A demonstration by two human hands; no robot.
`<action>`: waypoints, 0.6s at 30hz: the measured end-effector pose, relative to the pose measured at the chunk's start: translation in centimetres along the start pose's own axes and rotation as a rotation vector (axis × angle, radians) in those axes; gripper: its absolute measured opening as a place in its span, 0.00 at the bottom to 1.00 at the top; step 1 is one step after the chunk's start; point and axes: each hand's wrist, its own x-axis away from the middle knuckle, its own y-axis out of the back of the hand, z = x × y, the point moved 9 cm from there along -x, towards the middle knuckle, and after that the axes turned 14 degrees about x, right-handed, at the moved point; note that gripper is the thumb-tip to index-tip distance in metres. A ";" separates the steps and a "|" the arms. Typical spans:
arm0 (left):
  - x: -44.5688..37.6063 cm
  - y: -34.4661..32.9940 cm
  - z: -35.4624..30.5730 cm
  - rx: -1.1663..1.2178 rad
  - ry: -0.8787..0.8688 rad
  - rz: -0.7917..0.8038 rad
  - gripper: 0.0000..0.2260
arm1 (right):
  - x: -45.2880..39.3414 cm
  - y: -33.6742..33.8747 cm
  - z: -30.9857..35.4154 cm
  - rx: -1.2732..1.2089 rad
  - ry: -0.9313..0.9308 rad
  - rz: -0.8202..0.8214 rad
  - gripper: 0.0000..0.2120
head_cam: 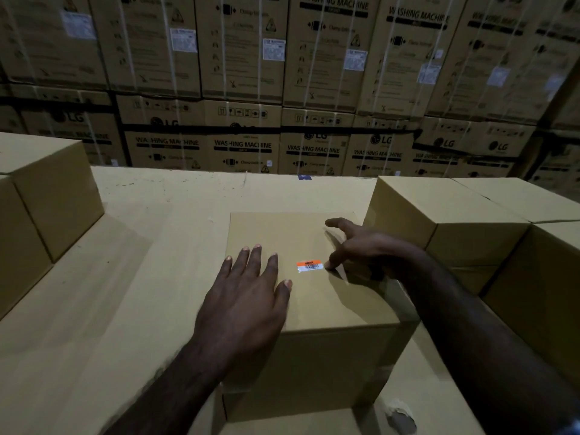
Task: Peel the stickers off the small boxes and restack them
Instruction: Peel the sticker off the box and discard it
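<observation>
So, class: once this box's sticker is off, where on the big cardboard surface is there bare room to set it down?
The widest bare patch lies between the stacked boxes on the left and the centre box. A narrower strip runs behind the centre box to the far edge. The right is crowded: the right-hand boxes sit close beside the centre box, where the right hand works at the sticker.

Sticker (310,265) print too small to read.

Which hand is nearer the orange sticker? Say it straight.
Right. The right hand has a fingertip at the orange sticker's right end; the left hand lies flat on the box top, left of it.
</observation>
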 end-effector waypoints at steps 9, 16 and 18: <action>0.0 0.0 0.0 0.007 -0.012 -0.005 0.27 | -0.4 -0.4 -1.0 -0.046 -0.034 0.070 0.50; -0.1 0.1 0.0 -0.006 -0.016 -0.009 0.27 | -0.4 -0.2 -0.7 0.019 -0.046 0.057 0.50; -0.1 0.1 0.0 -0.006 -0.018 -0.010 0.27 | -0.5 -0.4 -0.7 0.011 -0.051 0.054 0.50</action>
